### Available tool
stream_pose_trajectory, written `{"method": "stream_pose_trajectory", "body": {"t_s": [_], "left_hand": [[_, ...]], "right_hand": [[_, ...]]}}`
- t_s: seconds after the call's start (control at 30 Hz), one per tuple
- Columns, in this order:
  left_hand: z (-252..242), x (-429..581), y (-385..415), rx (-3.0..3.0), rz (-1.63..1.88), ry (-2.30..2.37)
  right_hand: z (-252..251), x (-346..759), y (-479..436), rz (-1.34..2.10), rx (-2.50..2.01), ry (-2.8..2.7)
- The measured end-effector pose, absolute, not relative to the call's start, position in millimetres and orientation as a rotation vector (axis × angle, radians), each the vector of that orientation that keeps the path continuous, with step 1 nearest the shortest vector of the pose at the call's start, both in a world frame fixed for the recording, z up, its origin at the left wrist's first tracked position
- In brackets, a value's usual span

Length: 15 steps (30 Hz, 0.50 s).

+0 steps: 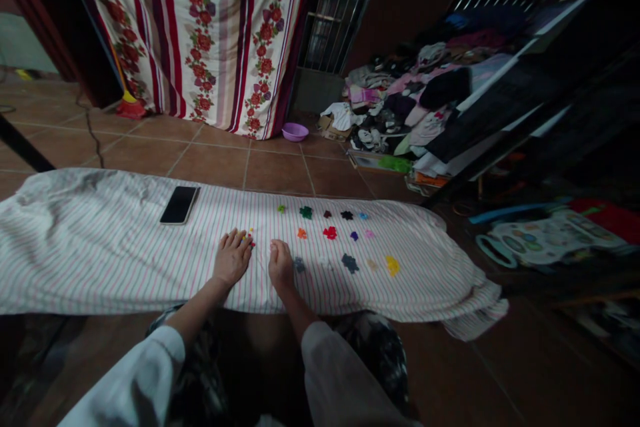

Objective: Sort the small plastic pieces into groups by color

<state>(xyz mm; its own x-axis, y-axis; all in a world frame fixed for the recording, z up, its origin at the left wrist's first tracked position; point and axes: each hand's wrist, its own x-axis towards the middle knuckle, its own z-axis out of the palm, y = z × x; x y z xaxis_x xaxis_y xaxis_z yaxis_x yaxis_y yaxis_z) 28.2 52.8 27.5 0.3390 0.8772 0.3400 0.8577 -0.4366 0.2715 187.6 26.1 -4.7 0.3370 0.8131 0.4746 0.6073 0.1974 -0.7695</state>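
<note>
My left hand (pixel 233 257) lies flat, fingers stretched out, on a striped cloth (pixel 125 260). Its fingertips touch or partly cover a few tiny red and yellow pieces (pixel 251 236). Just to the right, my right hand (pixel 281 265) rests on the cloth with its fingers curled in; whatever may be inside is hidden. Small piles sorted by colour spread out to its right. Nearest it are grey pieces (pixel 299 264) and orange pieces (pixel 302 233). Farther along are red pieces (pixel 330 233), dark grey pieces (pixel 350 263), dark green pieces (pixel 306 212) and yellow pieces (pixel 393 265).
A black phone (pixel 179 205) lies on the cloth at the left. Beyond the cloth are a tiled floor (pixel 220 153), a floral curtain (pixel 200 33), a purple basin (pixel 295 131) and a red broom (pixel 131 107). A heap of clothes (pixel 400 103) fills the back right.
</note>
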Motion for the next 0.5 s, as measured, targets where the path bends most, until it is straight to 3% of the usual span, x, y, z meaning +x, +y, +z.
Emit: {"method": "stream_pose_trajectory", "body": {"t_s": [0.5], "left_hand": [[10, 31, 42, 2.451, 0.720, 1.911]], "right_hand": [[-4, 189, 28, 0.201, -1.502, -1.346]]}}
